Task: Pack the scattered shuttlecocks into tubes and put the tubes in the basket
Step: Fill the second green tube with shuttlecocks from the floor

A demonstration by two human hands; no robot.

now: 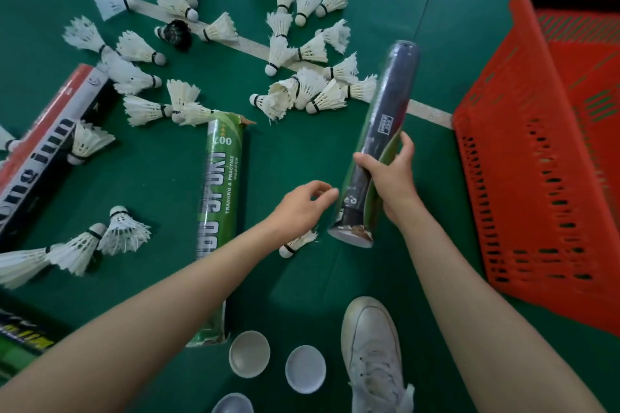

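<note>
Our right hand (pixel 391 178) grips the dark tube (pixel 394 90) near the red basket (pixel 503 178); our left hand (pixel 302 208) hovers beside it, loosely curled, empty. The green tube (pixel 223 178) reads "TRAINING & PRACTICE".

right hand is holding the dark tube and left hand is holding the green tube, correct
Not quite. The right hand does grip the dark tube, but the left hand holds nothing: its fingers are loosely curled in the air beside the dark tube. The green tube lies on the floor, ungripped. The head view shows this.
</note>
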